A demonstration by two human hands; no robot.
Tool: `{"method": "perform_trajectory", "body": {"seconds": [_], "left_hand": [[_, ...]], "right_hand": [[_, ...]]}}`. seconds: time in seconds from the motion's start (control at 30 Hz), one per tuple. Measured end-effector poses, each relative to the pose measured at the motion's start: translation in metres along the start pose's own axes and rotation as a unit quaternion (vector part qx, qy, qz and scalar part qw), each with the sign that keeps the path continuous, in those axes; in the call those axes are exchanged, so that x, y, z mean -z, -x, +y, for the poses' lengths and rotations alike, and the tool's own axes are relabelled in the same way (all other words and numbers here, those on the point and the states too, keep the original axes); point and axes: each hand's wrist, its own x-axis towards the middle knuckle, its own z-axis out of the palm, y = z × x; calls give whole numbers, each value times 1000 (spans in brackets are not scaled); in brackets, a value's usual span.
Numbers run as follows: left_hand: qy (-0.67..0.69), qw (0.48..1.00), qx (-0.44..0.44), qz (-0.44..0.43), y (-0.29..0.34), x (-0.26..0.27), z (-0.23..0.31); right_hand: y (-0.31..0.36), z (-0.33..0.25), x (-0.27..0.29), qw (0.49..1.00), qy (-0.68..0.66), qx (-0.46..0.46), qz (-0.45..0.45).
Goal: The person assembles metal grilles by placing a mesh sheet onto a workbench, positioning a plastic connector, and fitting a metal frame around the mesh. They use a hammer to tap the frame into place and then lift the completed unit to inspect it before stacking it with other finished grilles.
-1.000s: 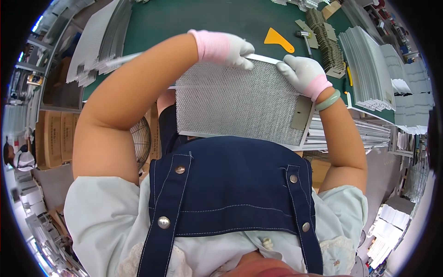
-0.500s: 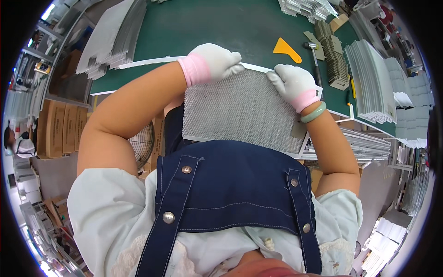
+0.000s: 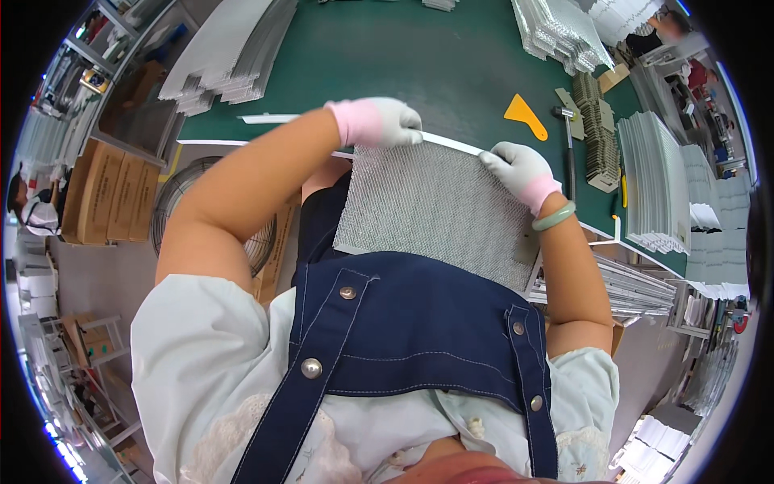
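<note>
A silver wire-mesh panel [image 3: 431,202] slopes from the near edge of the green table down to my apron. Along its far edge lies a long white frame strip [image 3: 455,143], whose left end sticks out well past the mesh. My left hand [image 3: 393,123], in a white glove with pink cuff, closes its fingers on the strip near the panel's far left corner. Gloved likewise, my right hand [image 3: 520,171] pinches the strip farther right, thumb along the edge. The panel's lower edge meets the apron, and my right forearm covers part of its right side.
An orange scraper [image 3: 526,118] and a hammer [image 3: 570,149] lie beyond my right hand. Farther right stand a row of brown-grey pieces [image 3: 601,145] and stacked pale panels [image 3: 653,181]. More sheets [image 3: 234,60] are piled far left. A floor fan [image 3: 181,202] stands below the table.
The whole view has shifted, so the table things sit lower and farther right. Both hands keep their hold on the strip; my left hand has slid slightly left relative to the table.
</note>
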Motion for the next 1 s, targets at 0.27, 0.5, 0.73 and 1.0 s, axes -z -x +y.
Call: {"method": "perform_trajectory", "body": {"seconds": [0.27, 0.5, 0.73, 1.0], "left_hand": [[33, 999, -1, -28, -2, -4, -20], [-144, 987, 11, 71, 20, -21, -14], [82, 969, 228, -55, 126, -14, 35], [519, 699, -46, 489, 45, 2, 65]], "right_hand": [[3, 4, -13, 984, 143, 58, 92], [0, 12, -16, 993, 100, 47, 45], [52, 64, 1, 987, -90, -88, 96], [36, -46, 69, 839, -341, 41, 422]]}}
